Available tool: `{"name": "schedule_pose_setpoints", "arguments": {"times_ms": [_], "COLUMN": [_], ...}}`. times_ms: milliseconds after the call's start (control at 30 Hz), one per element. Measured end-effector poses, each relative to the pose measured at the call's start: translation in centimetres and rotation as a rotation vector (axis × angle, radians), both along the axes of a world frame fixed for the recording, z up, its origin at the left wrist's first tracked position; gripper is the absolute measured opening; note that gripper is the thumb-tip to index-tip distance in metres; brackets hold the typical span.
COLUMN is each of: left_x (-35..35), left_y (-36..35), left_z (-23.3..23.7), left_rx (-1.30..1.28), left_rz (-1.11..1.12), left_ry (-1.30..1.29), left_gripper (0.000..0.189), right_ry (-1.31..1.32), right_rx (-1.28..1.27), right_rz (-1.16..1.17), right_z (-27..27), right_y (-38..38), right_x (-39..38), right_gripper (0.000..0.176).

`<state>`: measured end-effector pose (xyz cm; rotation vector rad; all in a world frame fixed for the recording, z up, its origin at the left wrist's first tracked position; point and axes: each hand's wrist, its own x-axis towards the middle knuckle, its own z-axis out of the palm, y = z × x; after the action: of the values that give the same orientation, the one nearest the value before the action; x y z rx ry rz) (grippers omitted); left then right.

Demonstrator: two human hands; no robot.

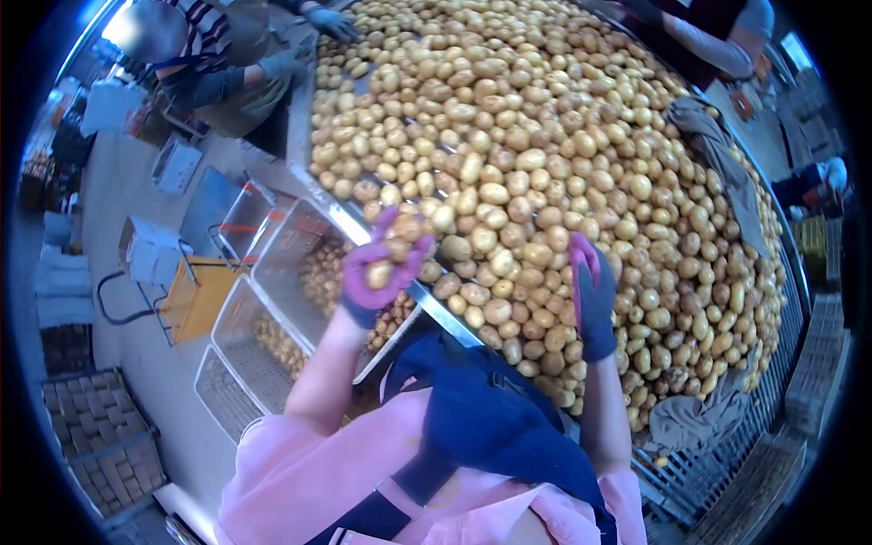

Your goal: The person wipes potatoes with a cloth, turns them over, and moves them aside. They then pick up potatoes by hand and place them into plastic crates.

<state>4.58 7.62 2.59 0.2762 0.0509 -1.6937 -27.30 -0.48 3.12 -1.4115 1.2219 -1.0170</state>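
Several potatoes (400, 238) rest in my left hand (380, 272), gloved in pink and grey, with its fingers curled around them. This hand is above the metal edge (445, 313) of the sorting table, beside the crates. My right hand (592, 295), in a matching glove, is held over the heap of potatoes (545, 182) with its fingers extended. Its palm side is turned partly away, and I see no potato in it. The heap spreads across the slatted table in front of me.
Plastic crates (289, 263) with potatoes stand against the table at left. Grey cloths (699, 420) lie at right. A person in a striped top (204, 45) works at upper left, another person (718, 41) at upper right. An orange cart (193, 300) stands at left.
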Motion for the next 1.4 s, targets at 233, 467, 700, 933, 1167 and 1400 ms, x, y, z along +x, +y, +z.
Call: {"name": "schedule_pose_setpoints", "arguments": {"times_ms": [233, 467, 700, 933, 1167, 1400], "left_x": [12.0, 3.0, -10.5, -14.7, -0.4, 8.2], "left_y": [8.4, -5.6, -24.1, -26.6, -8.7, 1.5], "left_z": [-2.3, -5.7, -2.2, -3.5, -2.0, -1.9], "left_rx": [0.815, -0.062, -0.461, -0.29, 0.064, 0.335], "left_rz": [0.281, 0.359, 0.055, 0.076, 0.446, 0.175], "left_ry": [-0.989, -2.114, -2.285, -2.435, -2.195, -2.601], "left_gripper": [0.05, 0.024, 0.044, 0.027, 0.036, 0.001], "right_ry": [0.713, 0.663, 0.823, 0.696, 0.674, 0.75], "right_rx": [-0.435, -0.389, -0.506, -0.501, -0.455, -0.454], "right_rz": [0.071, 0.053, 0.014, 0.03, 0.042, 0.06], "right_z": [-1.5, -2.0, -2.6, -4.4, -4.1, -4.6], "right_y": [4.0, 3.5, 3.4, 2.9, 3.1, 3.1], "right_x": [-3.7, -3.2, -3.0, -3.5, -3.3, -3.5], "right_gripper": [0.031, 0.035, 0.033, 0.028, 0.026, 0.029]}}
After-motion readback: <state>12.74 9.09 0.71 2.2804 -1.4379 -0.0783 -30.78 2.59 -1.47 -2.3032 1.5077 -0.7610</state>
